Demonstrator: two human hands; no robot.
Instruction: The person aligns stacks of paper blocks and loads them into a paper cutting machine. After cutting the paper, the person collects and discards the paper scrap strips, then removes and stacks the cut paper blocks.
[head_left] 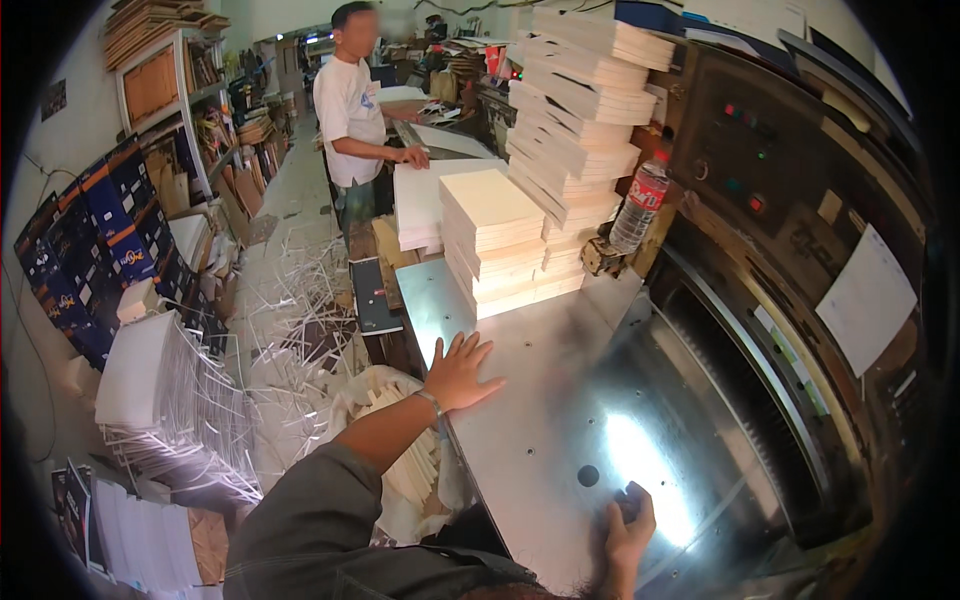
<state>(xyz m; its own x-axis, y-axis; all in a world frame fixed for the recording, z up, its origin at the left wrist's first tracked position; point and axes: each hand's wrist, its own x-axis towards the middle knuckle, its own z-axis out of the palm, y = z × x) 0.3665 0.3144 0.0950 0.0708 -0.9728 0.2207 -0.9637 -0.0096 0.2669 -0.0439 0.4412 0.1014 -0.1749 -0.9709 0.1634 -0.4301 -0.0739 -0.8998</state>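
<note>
My left hand (461, 374) lies flat with spread fingers on the left edge of the shiny metal table (510, 410) of a large machine. It holds nothing. Lower right, my right hand (630, 525) is curled low over the same table, thumb and fingers drawn together. Something small and dark shows at its fingertips, too unclear to name. A dark round hole (588, 476) in the metal is just left of that hand. Beyond my left hand, a block of stacked cream paper (492, 240) stands on the table's far end, apart from my fingers.
Taller paper stacks (575, 130) rise behind, beside a red-labelled plastic bottle (640, 205). The machine's dark control panel (740, 150) and slotted front (740, 400) border the right. Another person (350, 120) stands across at a paper pile. Paper strips (300, 310) litter the floor; bundled sheets (150, 400) stand left.
</note>
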